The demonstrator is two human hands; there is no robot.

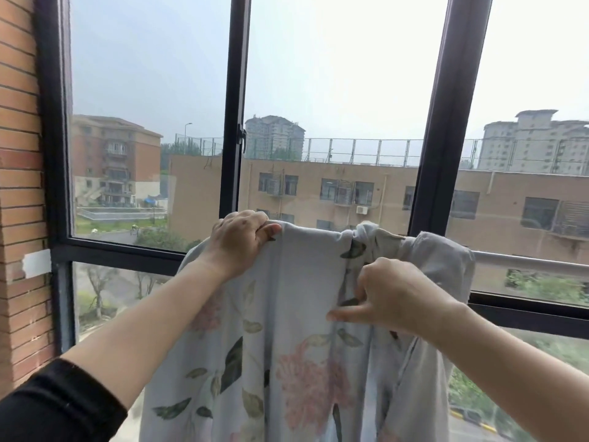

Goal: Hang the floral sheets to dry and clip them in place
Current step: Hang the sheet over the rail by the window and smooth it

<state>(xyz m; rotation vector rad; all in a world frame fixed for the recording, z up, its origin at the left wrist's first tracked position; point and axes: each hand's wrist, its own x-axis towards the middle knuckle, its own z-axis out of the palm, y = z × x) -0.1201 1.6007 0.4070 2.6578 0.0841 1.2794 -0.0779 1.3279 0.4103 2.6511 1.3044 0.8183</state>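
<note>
Window (334, 90) behind pale, bunched floral sheet (306, 269).

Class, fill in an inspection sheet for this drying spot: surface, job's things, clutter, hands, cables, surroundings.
Surface: grey rail across the window, bare at its right end.
Job's things: floral sheet draped over the rail, bunched towards the right; no clips seen.
Clutter: nothing seen.
Hands: left hand grips the sheet's top edge; right hand pinches a fold lower down.
Cables: nothing seen.
Surroundings: dark window frame, brick wall at left, buildings outside.
</note>
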